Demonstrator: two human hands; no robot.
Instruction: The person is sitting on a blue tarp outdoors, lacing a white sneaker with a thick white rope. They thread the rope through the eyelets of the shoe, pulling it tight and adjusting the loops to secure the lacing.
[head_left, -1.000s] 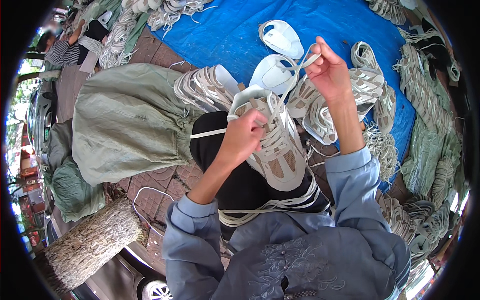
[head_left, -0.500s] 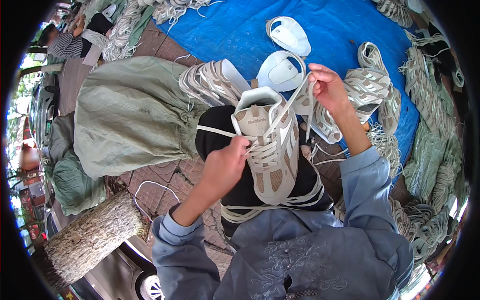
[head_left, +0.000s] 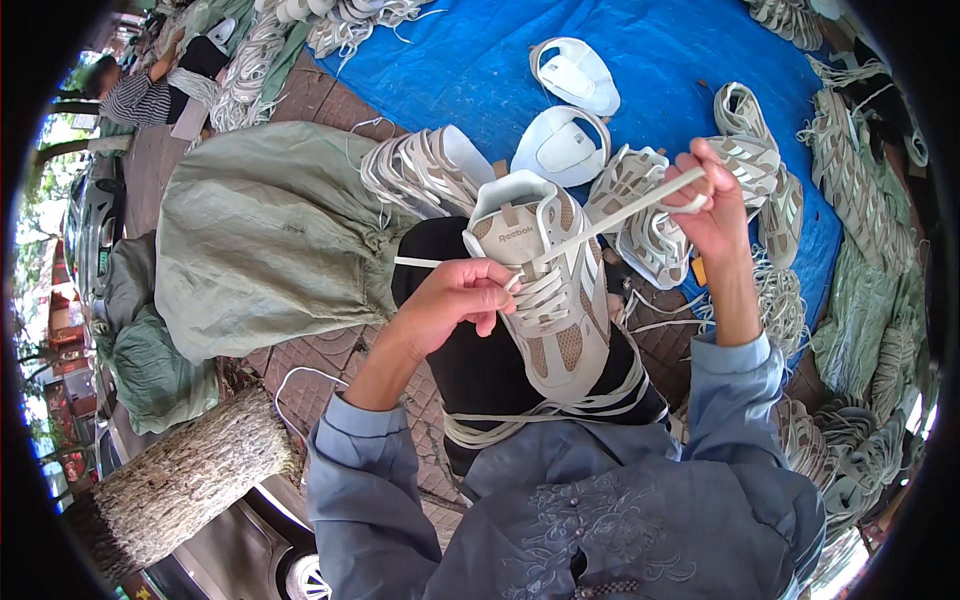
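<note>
A white and beige sneaker point(head_left: 560, 355) rests on my black-clad lap, its toe toward me, laced over the lower part of the tongue. My right hand point(head_left: 715, 195) is closed around a flat cream shoelace point(head_left: 630, 212), stretched taut from the upper eyelets out to the right. At the left edge of the lacing, my left hand point(head_left: 455, 305) pinches at the lace, and its fingertips partly cover the eyelets there. Another lace end point(head_left: 417, 262) runs left across the dark fabric. A bundle of loose laces point(head_left: 480, 432) lies across my thighs.
A stack of flat shoe uppers point(head_left: 420, 170) and a big grey-green sack point(head_left: 270, 240) are at left. Two white shoe pieces point(head_left: 565, 145) and several sneakers point(head_left: 640, 190) lie on a blue tarp point(head_left: 470, 80). A tree trunk point(head_left: 190, 470) stands lower left. Another person point(head_left: 140, 95) sits far left.
My right hand has moved right and slightly down, pulling the lace from a loose loop to a straight line. The left hand has turned and shifted slightly right and up at the lacing.
</note>
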